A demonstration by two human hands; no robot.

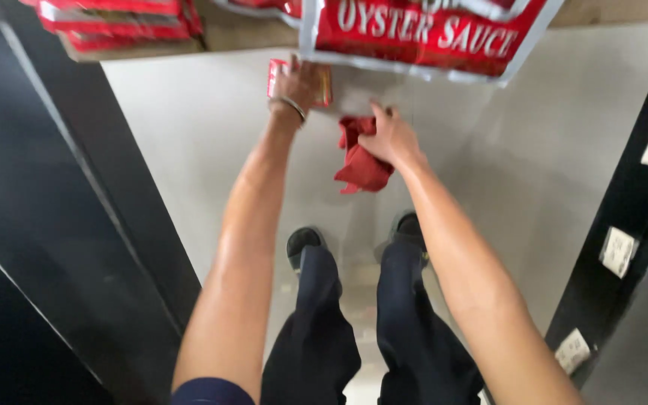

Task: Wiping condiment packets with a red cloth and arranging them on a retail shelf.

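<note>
My left hand [299, 84] reaches forward and grips a small red and white packet [276, 73] just under a large red and white sauce carton [421, 34] at the top of the view. A thin bracelet circles that wrist. My right hand [388, 139] is a little nearer and to the right, closed on a crumpled red cloth [361, 166] that hangs down from it. Both arms are stretched out over the pale floor.
More red packages lie in an open cardboard box [125, 34] at the top left. A dark shelf unit [54, 225] runs along the left, another shelf edge with white price tags [618, 251] along the right. My dark trousers and shoes [305, 244] stand on the pale floor.
</note>
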